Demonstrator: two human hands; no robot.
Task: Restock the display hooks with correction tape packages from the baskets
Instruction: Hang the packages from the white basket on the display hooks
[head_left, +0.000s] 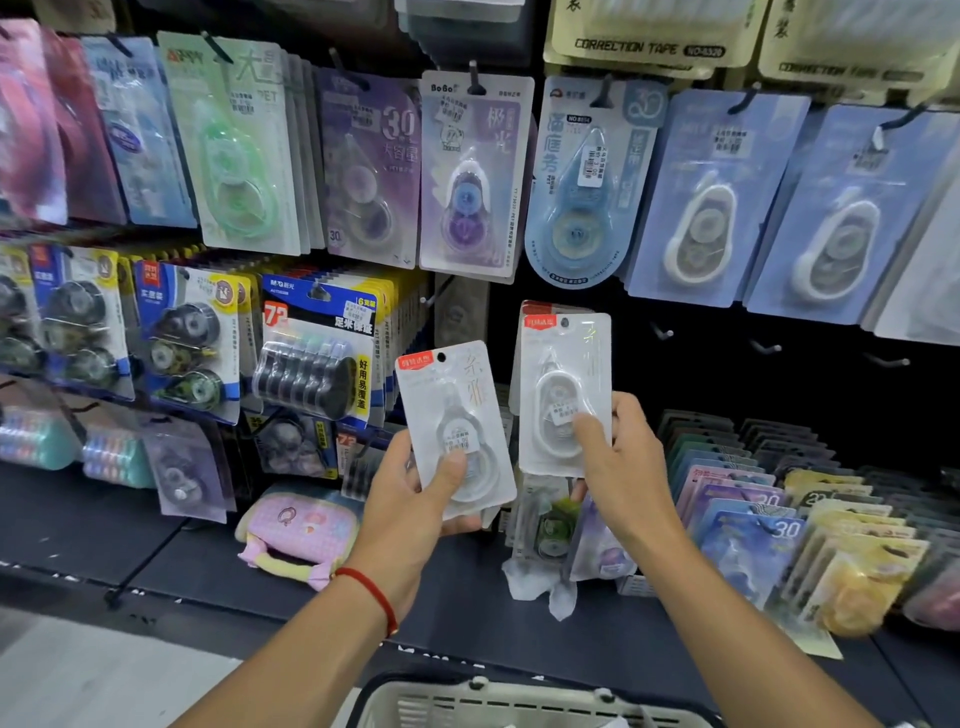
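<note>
Our left hand (410, 499) grips one white tape pack (454, 426), thumb across its front; our right hand (621, 457) pinches a small stack (563, 389). Both stand upright, and the bare hooks (766, 347) sit at two o'clock, nearer the right hand.

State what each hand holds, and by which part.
The left hand grips a white correction tape package by its lower end; the right hand grips a stack of like packages by the lower right edge.

Bare hooks (768, 347) open on dark panel (right of centre), hanging packs (711, 202) crowding above, boxed packs (748, 519) below.
</note>
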